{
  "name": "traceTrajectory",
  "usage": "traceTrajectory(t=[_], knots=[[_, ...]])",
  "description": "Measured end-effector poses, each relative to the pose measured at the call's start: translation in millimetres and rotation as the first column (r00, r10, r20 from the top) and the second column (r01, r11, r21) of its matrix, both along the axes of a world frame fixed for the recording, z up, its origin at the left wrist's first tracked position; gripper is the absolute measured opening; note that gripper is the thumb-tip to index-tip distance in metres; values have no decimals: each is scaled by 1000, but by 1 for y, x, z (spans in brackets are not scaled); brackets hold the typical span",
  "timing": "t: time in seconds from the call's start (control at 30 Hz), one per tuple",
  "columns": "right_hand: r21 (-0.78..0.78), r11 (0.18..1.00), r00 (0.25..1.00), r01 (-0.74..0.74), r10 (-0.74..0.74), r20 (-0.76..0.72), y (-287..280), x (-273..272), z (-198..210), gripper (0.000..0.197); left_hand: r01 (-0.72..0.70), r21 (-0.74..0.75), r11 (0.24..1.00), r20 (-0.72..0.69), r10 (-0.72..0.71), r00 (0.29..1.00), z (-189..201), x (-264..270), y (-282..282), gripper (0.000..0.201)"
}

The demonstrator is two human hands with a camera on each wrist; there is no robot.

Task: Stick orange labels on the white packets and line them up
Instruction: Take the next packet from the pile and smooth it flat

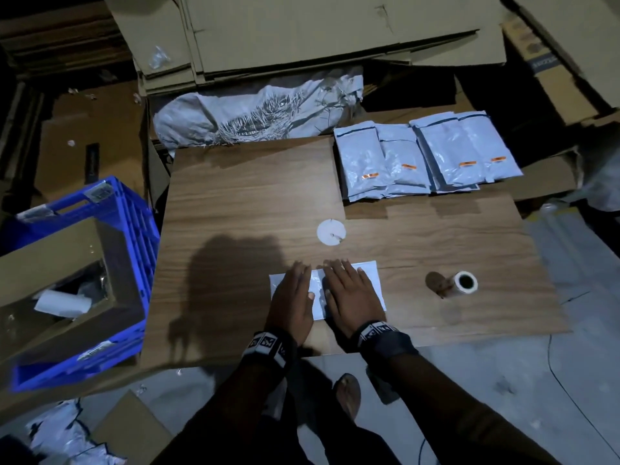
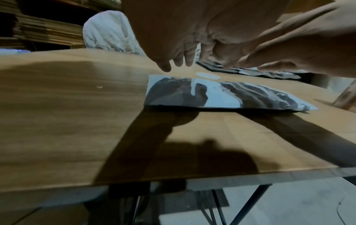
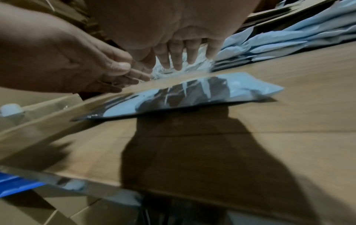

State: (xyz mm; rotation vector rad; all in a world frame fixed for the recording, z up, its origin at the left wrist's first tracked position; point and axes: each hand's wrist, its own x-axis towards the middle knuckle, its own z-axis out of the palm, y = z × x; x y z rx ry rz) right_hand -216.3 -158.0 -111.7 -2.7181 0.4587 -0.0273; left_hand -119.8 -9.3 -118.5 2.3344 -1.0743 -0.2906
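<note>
A white packet (image 1: 369,280) is lying flat near the front edge of the wood-grain surface (image 1: 235,203), directly beneath both hands. The left hand (image 1: 292,302) and the right hand (image 1: 349,293) are stretching out side by side over it, palms down, fingers straight and a little spread, gripping nothing; in the wrist views the fingertips are hovering just above the packet, so whether they are touching it cannot be told. Just beyond the fingertips a round white disc (image 1: 331,232) is lying on the surface. To the right of the right hand a small roll of label tape (image 1: 464,283) is standing on end, well apart from the packet. Farther out, beyond and to the right of the hands, labelled packets (image 1: 422,156) are sitting in an overlapping row at the far right corner, each showing an orange label (image 1: 370,176). Beyond the far edge a crumpled white sack (image 1: 255,112) is slumping against flattened cardboard sheets (image 1: 302,35). To the left of the left hand a blue plastic crate (image 1: 131,209) is holding an open cardboard box (image 1: 60,263). The room is dim, and the hands are casting shadows over the surface.
</note>
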Motion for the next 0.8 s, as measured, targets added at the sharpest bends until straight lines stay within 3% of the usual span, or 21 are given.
traceTrajectory(t=[0.2,0.43,0.8], knots=[[-116,993,989,14,-31,-145,10,15,-36,62,-67,359,931,90,37,995,-34,3,-1,62],[-163,987,989,6,-31,-146,11,16,-42,63,-89,365,927,127,45,991,-35,-2,0,61],[-155,988,989,15,-37,-144,9,19,-43,63,-80,390,917,74,56,996,-27,-1,-4,62]])
